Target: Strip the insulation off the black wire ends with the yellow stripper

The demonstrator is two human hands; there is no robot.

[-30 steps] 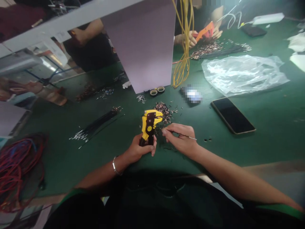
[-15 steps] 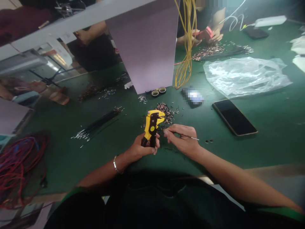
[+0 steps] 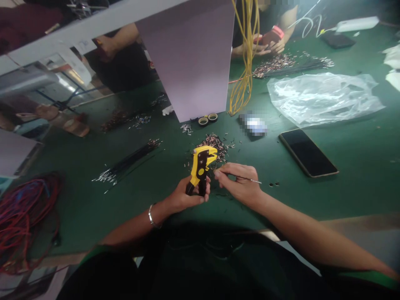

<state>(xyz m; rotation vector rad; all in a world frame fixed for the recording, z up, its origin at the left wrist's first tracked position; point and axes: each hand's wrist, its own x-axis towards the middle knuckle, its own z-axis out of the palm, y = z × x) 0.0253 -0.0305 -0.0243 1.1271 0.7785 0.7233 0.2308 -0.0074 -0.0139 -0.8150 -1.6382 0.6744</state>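
Observation:
My left hand point(image 3: 187, 196) is wrapped round the handles of a yellow and black wire stripper point(image 3: 201, 164), its jaws pointing up and to the right. Just right of the tool, my right hand point(image 3: 239, 181) pinches a thin dark wire point(image 3: 250, 179) whose silvery end sticks out past the palm. A heap of short wire scraps point(image 3: 217, 143) lies behind the tool on the green table point(image 3: 150, 216). To the left rests a bundle of black wires point(image 3: 131, 160) with bare ends.
A phone point(image 3: 308, 153) and a clear plastic bag point(image 3: 325, 100) lie to the right. Yellow cables point(image 3: 245, 58) hang beside a pale panel point(image 3: 193, 62). Red cables point(image 3: 28, 221) are coiled at left. Across the table, a person's hands point(image 3: 271, 48) hold a red tool.
The stripper's handles have spread apart in my left hand, and its head has shifted slightly right. My right hand has hardly moved. The other person's red tool has turned slightly.

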